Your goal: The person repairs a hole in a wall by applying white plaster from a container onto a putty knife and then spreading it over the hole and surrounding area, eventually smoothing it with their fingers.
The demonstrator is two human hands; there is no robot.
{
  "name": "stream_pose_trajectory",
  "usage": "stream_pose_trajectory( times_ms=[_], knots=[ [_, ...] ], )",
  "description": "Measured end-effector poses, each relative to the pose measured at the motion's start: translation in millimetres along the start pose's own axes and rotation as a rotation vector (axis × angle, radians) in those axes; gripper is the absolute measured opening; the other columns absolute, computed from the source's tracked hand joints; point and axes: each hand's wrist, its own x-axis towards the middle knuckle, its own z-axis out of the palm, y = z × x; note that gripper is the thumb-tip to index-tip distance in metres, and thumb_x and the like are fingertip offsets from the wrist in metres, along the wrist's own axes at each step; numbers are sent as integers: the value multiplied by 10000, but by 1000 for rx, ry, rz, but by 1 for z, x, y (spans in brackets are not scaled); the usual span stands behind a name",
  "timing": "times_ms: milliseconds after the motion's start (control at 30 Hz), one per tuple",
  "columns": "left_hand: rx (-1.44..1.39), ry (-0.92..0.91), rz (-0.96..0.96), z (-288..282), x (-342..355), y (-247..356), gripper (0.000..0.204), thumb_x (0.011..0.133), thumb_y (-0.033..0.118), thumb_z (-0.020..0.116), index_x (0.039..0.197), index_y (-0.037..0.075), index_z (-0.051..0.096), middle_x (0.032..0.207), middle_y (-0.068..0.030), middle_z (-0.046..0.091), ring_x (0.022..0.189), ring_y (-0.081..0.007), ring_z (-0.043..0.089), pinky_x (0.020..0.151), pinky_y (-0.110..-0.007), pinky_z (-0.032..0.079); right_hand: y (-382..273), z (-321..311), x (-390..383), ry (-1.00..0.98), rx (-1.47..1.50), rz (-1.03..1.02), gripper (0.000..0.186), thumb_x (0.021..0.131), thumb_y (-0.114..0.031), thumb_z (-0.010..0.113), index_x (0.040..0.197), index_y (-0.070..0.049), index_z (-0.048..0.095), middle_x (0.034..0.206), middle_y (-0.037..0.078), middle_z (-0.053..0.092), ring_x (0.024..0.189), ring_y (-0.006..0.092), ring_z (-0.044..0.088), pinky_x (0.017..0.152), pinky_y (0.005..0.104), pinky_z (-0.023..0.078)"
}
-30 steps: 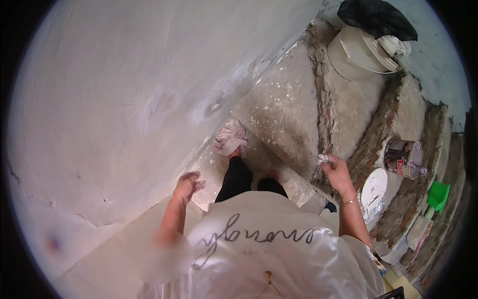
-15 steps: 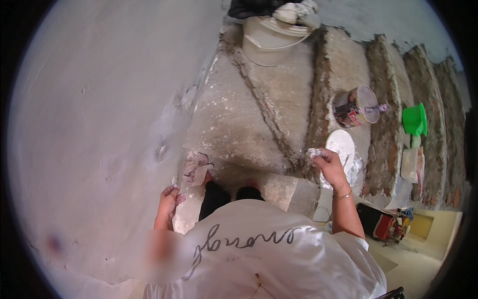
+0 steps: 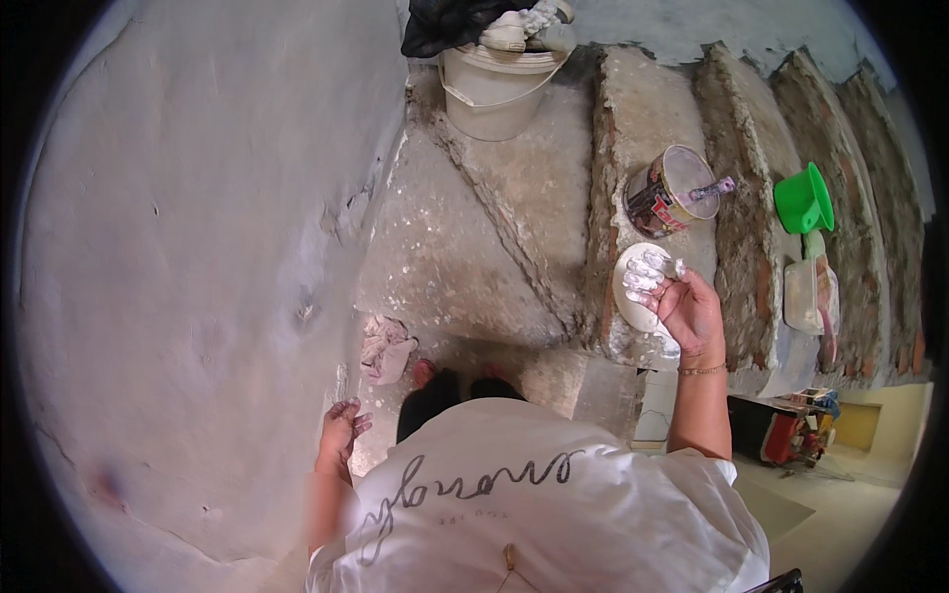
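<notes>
My right hand (image 3: 689, 308) is over a round white disc (image 3: 629, 259) on the step to my right. Its fingers are apart and thickly smeared with white paste; part of the disc is hidden behind them. Low on the left, beside the grey wall (image 3: 198, 247), my left hand (image 3: 343, 427) has its fingers loosely curled. A thin pale strip (image 3: 341, 380) shows just above those fingers; whether they grip it is unclear. A crumpled pinkish rag (image 3: 386, 348) lies near my feet.
Rough steps (image 3: 652, 109) climb to the right. They carry a printed tub (image 3: 654, 203) with a handle sticking out, a green dipper (image 3: 803, 198) and a pale plastic container (image 3: 809, 296). A white bucket (image 3: 491, 104) with shoes and black cloth on top stands far ahead.
My right hand has moved right and turned over, its fingers going from pinched around something white to spread over the disc. The view has shifted slightly; my left hand sits a little lower.
</notes>
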Motion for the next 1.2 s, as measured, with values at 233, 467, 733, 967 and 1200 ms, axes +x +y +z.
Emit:
stream_pose_trajectory(
  times_ms=[233, 467, 733, 967, 1200],
  knots=[
    [144, 5, 132, -50, 40, 16, 275, 834, 139, 583, 1047, 1, 479, 925, -81, 559, 742, -184, 583, 630, -292, 501, -8, -18, -26, 457, -325, -173, 347, 844, -154, 457, 1104, 74, 493, 1120, 212, 541, 993, 313, 560, 820, 403, 463],
    [264, 55, 156, -33, 33, 72, 303, 806, 239, 632, 1010, 50, 511, 920, -49, 566, 820, -161, 549, 690, -283, 467, -12, -48, -68, 816, -638, -343, 293, 844, -88, 449, 1089, 56, 520, 968, 137, 618, 830, 207, 613, 721, 316, 497],
    [271, -154, 216, 68, 25, 114, 322, 824, 292, 615, 986, 27, 534, 903, -59, 581, 810, -155, 562, 722, -277, 466, 14, -100, -73, 778, -566, -70, 212, 820, -65, 466, 987, 14, 570, 905, 104, 631, 761, 191, 619, 671, 321, 511],
    [246, -690, 296, 257, -40, 168, 304, 885, 242, 519, 1032, -24, 523, 1003, -131, 572, 902, -216, 571, 825, -356, 475, -11, -100, -58, 679, -425, -91, 229, 816, -48, 482, 999, 54, 575, 903, 115, 632, 768, 189, 622, 666, 287, 509],
    [424, -987, 376, 399, -96, 183, 298, 900, 220, 494, 1058, -30, 519, 980, -111, 587, 890, -183, 572, 836, -318, 465, -18, -118, -70, 672, -397, -86, 226, 809, -32, 489, 997, 53, 581, 895, 100, 632, 760, 169, 617, 674, 270, 495]
  ],
)
